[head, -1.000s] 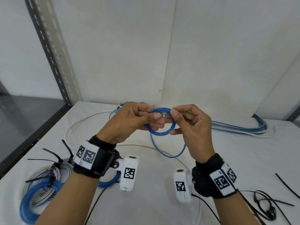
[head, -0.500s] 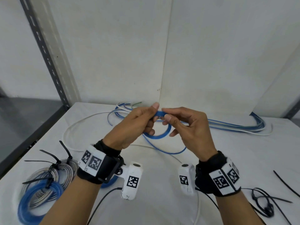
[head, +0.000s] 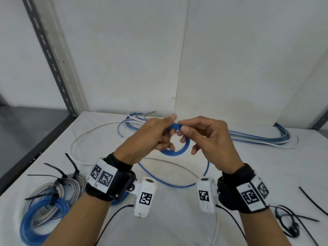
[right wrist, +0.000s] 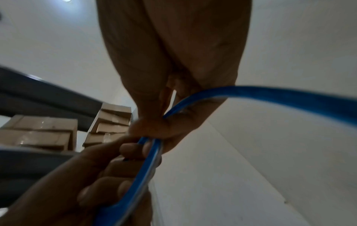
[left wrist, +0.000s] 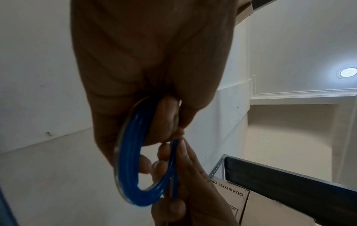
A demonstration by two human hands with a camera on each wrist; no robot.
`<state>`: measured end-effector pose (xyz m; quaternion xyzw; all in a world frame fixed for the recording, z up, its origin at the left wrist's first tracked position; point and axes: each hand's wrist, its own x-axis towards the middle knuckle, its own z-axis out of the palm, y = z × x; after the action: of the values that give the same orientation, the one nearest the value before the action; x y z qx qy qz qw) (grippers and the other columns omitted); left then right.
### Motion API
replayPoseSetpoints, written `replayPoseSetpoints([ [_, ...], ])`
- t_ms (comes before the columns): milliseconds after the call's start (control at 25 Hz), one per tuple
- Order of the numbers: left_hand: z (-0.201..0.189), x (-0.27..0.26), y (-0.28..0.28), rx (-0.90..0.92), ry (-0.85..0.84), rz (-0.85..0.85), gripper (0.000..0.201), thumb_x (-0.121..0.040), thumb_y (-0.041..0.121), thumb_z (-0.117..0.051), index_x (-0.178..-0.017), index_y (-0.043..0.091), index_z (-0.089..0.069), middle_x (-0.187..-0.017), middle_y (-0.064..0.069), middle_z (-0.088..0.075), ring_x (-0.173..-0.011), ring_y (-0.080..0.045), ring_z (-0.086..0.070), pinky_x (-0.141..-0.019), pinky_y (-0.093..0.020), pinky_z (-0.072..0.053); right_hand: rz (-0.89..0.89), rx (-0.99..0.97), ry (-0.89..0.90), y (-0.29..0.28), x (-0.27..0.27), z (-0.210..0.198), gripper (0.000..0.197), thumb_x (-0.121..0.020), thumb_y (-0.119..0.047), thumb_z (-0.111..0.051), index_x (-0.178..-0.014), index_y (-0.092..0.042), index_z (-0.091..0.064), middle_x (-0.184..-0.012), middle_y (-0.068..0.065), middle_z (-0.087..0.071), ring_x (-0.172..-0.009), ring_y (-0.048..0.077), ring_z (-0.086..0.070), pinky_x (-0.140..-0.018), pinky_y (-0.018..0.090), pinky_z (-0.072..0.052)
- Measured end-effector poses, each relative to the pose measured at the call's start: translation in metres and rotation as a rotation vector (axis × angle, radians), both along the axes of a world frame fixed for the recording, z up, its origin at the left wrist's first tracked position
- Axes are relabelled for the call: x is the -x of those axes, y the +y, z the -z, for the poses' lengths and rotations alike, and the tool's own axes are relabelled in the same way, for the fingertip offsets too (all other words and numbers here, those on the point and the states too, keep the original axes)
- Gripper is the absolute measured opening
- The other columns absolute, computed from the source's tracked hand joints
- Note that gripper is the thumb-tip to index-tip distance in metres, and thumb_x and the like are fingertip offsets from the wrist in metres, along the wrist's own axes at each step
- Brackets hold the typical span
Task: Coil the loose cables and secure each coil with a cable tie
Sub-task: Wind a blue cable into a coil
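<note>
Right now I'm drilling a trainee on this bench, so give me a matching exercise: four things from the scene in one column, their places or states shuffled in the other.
Things:
1. small blue coil
2. tied coils
3. loose black cable ties
4. uncoiled blue and white cables

Places or states:
A. lying on the table at the near right
B. held up between left hand and right hand
C. stretched along the back wall on the right
D. stacked at the near left, bound with ties

Pairs: 1-B, 2-D, 3-A, 4-C
</note>
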<state>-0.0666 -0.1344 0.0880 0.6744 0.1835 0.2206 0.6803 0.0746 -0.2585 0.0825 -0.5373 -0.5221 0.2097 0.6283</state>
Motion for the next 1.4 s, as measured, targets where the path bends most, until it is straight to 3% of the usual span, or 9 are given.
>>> replayPoseSetpoints([
  [80, 0.001, -0.001, -0.004, -0.063, -0.021, -0.001, 0.045, -0.106, 0.043, -0.042, -0.071, 0.014, -0.043, -0.058, 0.003, -0.022, -0.049, -0.014, -0.023, -0.066, -0.029, -0.048, 0.017, 0.0, -0.034, 0.0, 0.0, -0.001, 0.016, -0.095, -0.006, -0.066, -0.109, -0.005, -0.074, -0.089, 0.01, -0.077, -0.076, 0.023, -0.074, -0.05, 0.03, -0.057],
  [320, -0.005, -0.006, -0.008, 0.332, -0.467, -0.19, 0.044, -0.108, 0.041, -0.036, -0.073, 0.015, -0.039, -0.062, 0.001, -0.012, -0.049, -0.012, -0.016, -0.057, -0.025, -0.042, 0.1, -0.163, 0.335, 0.016, 0.028, 0.014, 0.024, -0.094, -0.008, -0.065, -0.117, -0.006, -0.07, -0.098, 0.013, -0.077, -0.09, 0.025, -0.075, -0.051, 0.027, -0.058],
  [440, -0.005, -0.001, 0.001, 0.344, -0.358, -0.128, 0.044, -0.11, 0.031, -0.033, -0.072, 0.012, -0.044, -0.054, 0.003, -0.019, -0.044, -0.012, -0.022, -0.062, -0.029, -0.049, 0.127, -0.178, 0.274, 0.016, 0.023, 0.014, 0.021, -0.094, -0.007, -0.065, -0.114, -0.009, -0.072, -0.093, 0.015, -0.076, -0.085, 0.022, -0.072, -0.05, 0.025, -0.055],
  [600, -0.005, 0.013, 0.011, 0.0, 0.012, -0.007, 0.042, -0.11, 0.027, -0.031, -0.076, 0.008, -0.05, -0.053, 0.004, -0.024, -0.046, -0.015, -0.025, -0.069, -0.032, -0.052, 0.04, -0.032, -0.043, 0.008, 0.007, 0.005, 0.019, -0.095, -0.005, -0.066, -0.11, -0.011, -0.076, -0.088, 0.007, -0.076, -0.082, 0.018, -0.071, -0.051, 0.026, -0.055],
  [720, -0.005, 0.011, 0.004, -0.101, -0.103, -0.065, 0.042, -0.109, 0.038, -0.036, -0.079, 0.009, -0.045, -0.058, 0.008, -0.022, -0.052, -0.013, -0.023, -0.06, -0.026, -0.045, 0.109, -0.086, -0.002, 0.009, 0.01, 0.005, 0.018, -0.095, -0.008, -0.067, -0.11, -0.013, -0.076, -0.093, 0.005, -0.077, -0.086, 0.019, -0.074, -0.054, 0.03, -0.059],
  [920, 0.0, -0.001, -0.005, 0.083, -0.356, -0.231, 0.046, -0.108, 0.042, -0.034, -0.074, 0.013, -0.044, -0.059, 0.004, -0.017, -0.052, -0.013, -0.021, -0.057, -0.025, -0.041, 0.158, -0.186, 0.355, 0.018, 0.033, 0.014, 0.016, -0.094, -0.008, -0.065, -0.109, -0.003, -0.069, -0.098, 0.014, -0.077, -0.088, 0.027, -0.076, -0.052, 0.029, -0.059],
  [1080, 0.0, -0.001, -0.004, 0.133, -0.242, -0.175, 0.047, -0.11, 0.036, -0.033, -0.073, 0.012, -0.048, -0.056, 0.001, -0.02, -0.049, -0.015, -0.024, -0.064, -0.031, -0.046, 0.196, -0.182, 0.192, 0.014, 0.022, 0.012, 0.013, -0.094, -0.008, -0.067, -0.106, -0.005, -0.072, -0.089, 0.011, -0.077, -0.075, 0.024, -0.075, -0.047, 0.026, -0.053],
  [1200, 0.002, 0.004, -0.001, -0.157, -0.047, -0.093, 0.046, -0.109, 0.039, -0.038, -0.073, 0.011, -0.047, -0.059, 0.0, -0.029, -0.051, -0.015, -0.031, -0.068, -0.032, -0.052, 0.144, -0.106, -0.048, 0.009, 0.011, 0.007, 0.011, -0.094, -0.009, -0.067, -0.102, -0.01, -0.075, -0.085, 0.006, -0.076, -0.07, 0.021, -0.073, -0.048, 0.027, -0.052],
  [1400, 0.005, 0.0, -0.003, -0.104, -0.311, -0.201, 0.041, -0.108, 0.037, -0.038, -0.074, 0.014, -0.042, -0.061, 0.007, -0.026, -0.053, -0.011, -0.027, -0.061, -0.027, -0.043, 0.116, -0.112, 0.142, 0.009, 0.013, 0.006, 0.019, -0.097, -0.009, -0.063, -0.113, -0.009, -0.071, -0.097, 0.008, -0.078, -0.088, 0.026, -0.076, -0.053, 0.029, -0.058],
])
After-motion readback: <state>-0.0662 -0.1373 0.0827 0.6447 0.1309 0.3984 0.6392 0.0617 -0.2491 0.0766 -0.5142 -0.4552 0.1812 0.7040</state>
